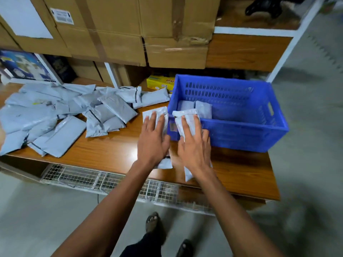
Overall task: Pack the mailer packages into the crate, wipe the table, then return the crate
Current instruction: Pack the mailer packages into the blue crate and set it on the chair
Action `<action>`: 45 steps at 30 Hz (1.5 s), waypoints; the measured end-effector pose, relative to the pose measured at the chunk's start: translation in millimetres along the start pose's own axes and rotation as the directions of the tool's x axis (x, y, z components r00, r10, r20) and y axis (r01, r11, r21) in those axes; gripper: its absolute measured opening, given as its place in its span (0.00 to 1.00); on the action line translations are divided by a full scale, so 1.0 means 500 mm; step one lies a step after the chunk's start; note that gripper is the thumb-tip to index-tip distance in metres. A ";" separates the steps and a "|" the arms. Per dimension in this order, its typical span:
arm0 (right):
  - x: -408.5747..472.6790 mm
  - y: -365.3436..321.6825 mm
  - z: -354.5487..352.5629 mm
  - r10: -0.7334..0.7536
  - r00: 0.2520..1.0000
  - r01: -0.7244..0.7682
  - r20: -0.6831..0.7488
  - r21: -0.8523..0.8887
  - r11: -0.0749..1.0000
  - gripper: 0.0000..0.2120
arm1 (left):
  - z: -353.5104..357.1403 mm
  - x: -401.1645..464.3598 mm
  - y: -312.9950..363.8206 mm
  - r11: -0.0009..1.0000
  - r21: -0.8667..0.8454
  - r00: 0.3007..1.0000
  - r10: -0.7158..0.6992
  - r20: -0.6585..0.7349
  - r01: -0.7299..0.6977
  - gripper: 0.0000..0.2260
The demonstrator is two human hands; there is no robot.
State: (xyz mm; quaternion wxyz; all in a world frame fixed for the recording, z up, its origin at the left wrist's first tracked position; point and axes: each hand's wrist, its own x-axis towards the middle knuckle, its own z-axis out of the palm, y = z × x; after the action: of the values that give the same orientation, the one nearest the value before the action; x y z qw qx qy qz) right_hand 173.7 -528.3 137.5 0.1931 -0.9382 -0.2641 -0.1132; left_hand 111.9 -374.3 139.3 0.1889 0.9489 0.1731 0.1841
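A blue plastic crate [241, 134] stands on the right part of the wooden table [104, 151]. Two grey mailer packages [203, 109] lie inside it at its left end. My left hand [152, 140] grips a grey mailer [159, 113] just left of the crate's near left corner. My right hand [194, 145] holds another grey mailer [189, 120] raised over the crate's front left rim. A heap of several grey mailers [55, 115] covers the left half of the table.
Large cardboard boxes [130, 30] fill the shelf behind the table. A yellow box [159, 83] sits behind the crate's left corner. A blue printed box [24, 65] stands at far left. A wire rack [111, 180] runs under the table's front edge. My feet [154, 223] are on grey floor.
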 end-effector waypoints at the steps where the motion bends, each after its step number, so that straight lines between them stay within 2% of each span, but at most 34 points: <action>1: 0.022 0.020 -0.019 0.026 1.000 -0.026 -0.015 0.002 1.000 0.35 | 0.003 0.021 0.030 0.999 -0.016 1.000 0.029 0.011 -0.028 0.32; 5: 0.114 0.119 -0.079 0.109 0.992 -0.111 -0.061 -0.024 0.994 0.34 | 0.034 0.114 0.136 0.990 -0.093 0.989 0.118 0.093 -0.109 0.32; 10: 0.253 0.253 -0.114 0.214 0.976 -0.216 -0.044 -0.066 0.974 0.31 | 0.100 0.259 0.239 0.973 -0.135 0.964 0.210 0.165 -0.189 0.33; 14: 0.381 0.356 -0.097 0.303 0.951 -0.296 0.064 -0.097 0.950 0.32 | 0.169 0.399 0.305 0.972 -0.110 0.934 0.229 0.274 -0.206 0.33; 18: 0.480 0.450 -0.036 0.356 0.912 -0.322 0.204 -0.181 0.929 0.31 | 0.271 0.510 0.347 0.984 -0.060 0.863 0.174 0.474 -0.166 0.34; 24: 0.517 0.571 0.102 0.444 0.765 -0.349 0.468 -0.279 0.895 0.33 | 0.466 0.570 0.333 0.987 -0.005 0.716 0.121 0.687 -0.162 0.34; 27: 0.525 0.598 0.134 0.474 0.714 -0.372 0.515 -0.295 0.880 0.32 | 0.521 0.576 0.332 0.988 0.038 0.653 0.071 0.754 -0.150 0.37; 32: 0.522 0.628 0.165 0.507 0.607 -0.363 0.612 -0.354 0.862 0.32 | 0.596 0.577 0.327 0.988 0.076 0.594 0.018 0.804 -0.134 0.36; 36: 0.521 0.655 0.167 0.484 0.536 -0.347 0.692 -0.342 0.873 0.37 | 0.600 0.571 0.308 0.977 0.063 0.583 0.069 0.809 -0.203 0.38; 38: 0.521 0.669 0.158 0.438 0.498 -0.294 0.748 -0.330 0.897 0.42 | 0.595 0.570 0.290 0.958 0.030 0.574 0.145 0.806 -0.285 0.42; 42: 0.510 0.682 0.162 0.373 0.375 -0.198 0.849 -0.320 0.926 0.52 | 0.609 0.558 0.259 0.876 0.075 0.475 0.185 0.860 -0.477 0.52; 45: 0.508 0.681 0.171 0.397 0.372 -0.216 0.839 -0.337 0.916 0.53 | 0.618 0.547 0.265 0.866 0.073 0.483 0.204 0.852 -0.495 0.52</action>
State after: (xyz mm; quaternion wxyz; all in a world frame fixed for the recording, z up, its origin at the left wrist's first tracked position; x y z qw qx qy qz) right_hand 578.8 -645.2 37.3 -0.0398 -0.8983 -0.1356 0.4160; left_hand 512.8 -471.7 6.8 0.0540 0.9543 -0.1085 -0.2733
